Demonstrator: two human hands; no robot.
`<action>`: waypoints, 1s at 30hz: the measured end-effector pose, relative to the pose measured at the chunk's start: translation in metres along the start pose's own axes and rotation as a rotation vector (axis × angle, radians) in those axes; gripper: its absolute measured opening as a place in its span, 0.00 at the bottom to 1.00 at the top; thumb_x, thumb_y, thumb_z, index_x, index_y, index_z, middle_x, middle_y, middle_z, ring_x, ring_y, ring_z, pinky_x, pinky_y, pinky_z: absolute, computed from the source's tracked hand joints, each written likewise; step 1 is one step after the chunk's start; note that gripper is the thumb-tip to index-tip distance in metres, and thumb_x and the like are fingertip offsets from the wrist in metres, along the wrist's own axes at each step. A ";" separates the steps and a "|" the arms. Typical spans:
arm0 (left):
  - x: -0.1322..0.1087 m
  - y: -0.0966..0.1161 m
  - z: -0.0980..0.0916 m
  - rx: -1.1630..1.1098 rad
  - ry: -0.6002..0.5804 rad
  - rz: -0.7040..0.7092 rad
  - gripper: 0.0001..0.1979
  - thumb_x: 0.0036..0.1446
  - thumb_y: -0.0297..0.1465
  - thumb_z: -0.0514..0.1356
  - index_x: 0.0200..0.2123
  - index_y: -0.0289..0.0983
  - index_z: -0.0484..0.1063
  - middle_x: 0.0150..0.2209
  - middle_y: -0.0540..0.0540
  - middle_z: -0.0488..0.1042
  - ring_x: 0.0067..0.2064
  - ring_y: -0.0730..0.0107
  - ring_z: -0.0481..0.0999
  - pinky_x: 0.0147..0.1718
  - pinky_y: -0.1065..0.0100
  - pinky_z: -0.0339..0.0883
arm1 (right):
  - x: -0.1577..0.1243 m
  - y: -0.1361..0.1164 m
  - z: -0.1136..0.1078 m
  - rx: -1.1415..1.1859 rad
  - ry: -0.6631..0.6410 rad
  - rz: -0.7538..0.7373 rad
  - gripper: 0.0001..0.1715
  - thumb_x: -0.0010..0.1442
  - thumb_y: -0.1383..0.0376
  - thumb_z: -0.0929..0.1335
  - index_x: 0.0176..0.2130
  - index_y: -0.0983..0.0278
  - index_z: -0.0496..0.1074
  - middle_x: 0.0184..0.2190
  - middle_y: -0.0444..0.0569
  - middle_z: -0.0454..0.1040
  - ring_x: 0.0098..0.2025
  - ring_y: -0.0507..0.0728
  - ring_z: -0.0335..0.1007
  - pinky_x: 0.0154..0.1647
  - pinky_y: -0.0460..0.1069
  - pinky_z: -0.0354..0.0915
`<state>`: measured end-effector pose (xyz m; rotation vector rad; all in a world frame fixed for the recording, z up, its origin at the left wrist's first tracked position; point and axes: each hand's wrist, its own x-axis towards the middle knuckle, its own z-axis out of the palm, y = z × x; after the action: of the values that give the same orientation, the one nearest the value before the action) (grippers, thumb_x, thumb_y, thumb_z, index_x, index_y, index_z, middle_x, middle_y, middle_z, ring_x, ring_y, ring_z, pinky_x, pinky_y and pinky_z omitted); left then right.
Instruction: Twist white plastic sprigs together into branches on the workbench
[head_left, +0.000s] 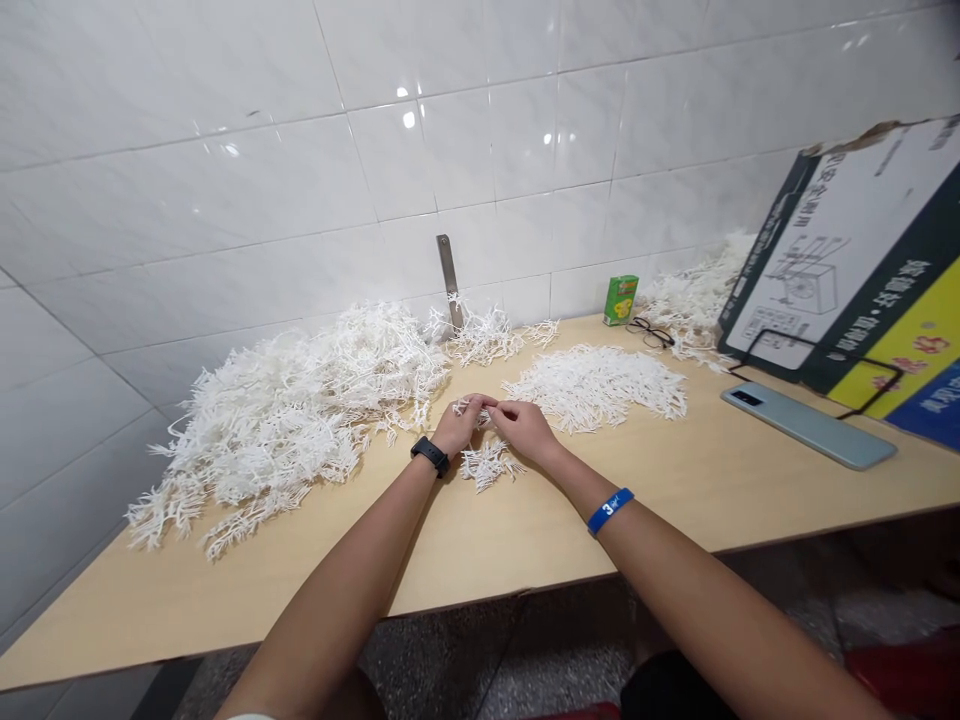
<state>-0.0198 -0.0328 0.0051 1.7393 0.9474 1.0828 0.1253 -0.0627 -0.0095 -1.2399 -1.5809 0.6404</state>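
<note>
My left hand [455,429], with a black watch on the wrist, and my right hand [526,430], with a blue wristband on the forearm, meet fingertip to fingertip above the table. Both are closed in a pinch on a white branching plastic piece, mostly hidden by the fingers. Just below them lies a small cluster of white branching pieces [487,465]. A large tangled heap of the same pieces [300,400] spreads to the left. To the right of my hands is a flatter pile of white pieces [600,385] that look smaller and straighter.
The wooden table [487,560] runs along a tiled wall. A metal strip [448,275] leans on the wall. At the right are a green box [621,302], eyeglasses [651,334], another white heap [697,300], a phone [810,425] and a large printed carton [855,270].
</note>
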 end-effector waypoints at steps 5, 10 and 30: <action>0.003 -0.005 -0.001 -0.122 0.034 -0.096 0.22 0.56 0.49 0.57 0.33 0.35 0.75 0.35 0.41 0.79 0.38 0.62 0.77 0.44 0.59 0.71 | 0.003 0.001 0.001 0.088 -0.016 0.017 0.17 0.52 0.60 0.63 0.17 0.63 0.56 0.16 0.40 0.55 0.23 0.50 0.52 0.25 0.46 0.48; 0.011 -0.014 -0.012 -0.377 0.152 -0.215 0.23 0.59 0.48 0.55 0.37 0.32 0.73 0.36 0.37 0.80 0.40 0.63 0.79 0.48 0.57 0.70 | 0.002 0.002 0.003 0.057 -0.048 -0.035 0.18 0.55 0.60 0.62 0.18 0.62 0.55 0.16 0.40 0.54 0.22 0.50 0.52 0.25 0.46 0.49; 0.002 -0.010 -0.008 -0.251 -0.241 -0.084 0.26 0.58 0.50 0.56 0.57 0.48 0.70 0.62 0.48 0.65 0.63 0.57 0.63 0.62 0.54 0.56 | 0.006 0.002 -0.002 -0.102 -0.019 -0.120 0.10 0.58 0.61 0.66 0.37 0.62 0.75 0.32 0.47 0.73 0.32 0.53 0.65 0.33 0.47 0.57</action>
<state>-0.0277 -0.0252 -0.0013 1.5673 0.6962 0.8740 0.1278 -0.0570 -0.0085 -1.2055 -1.7083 0.5013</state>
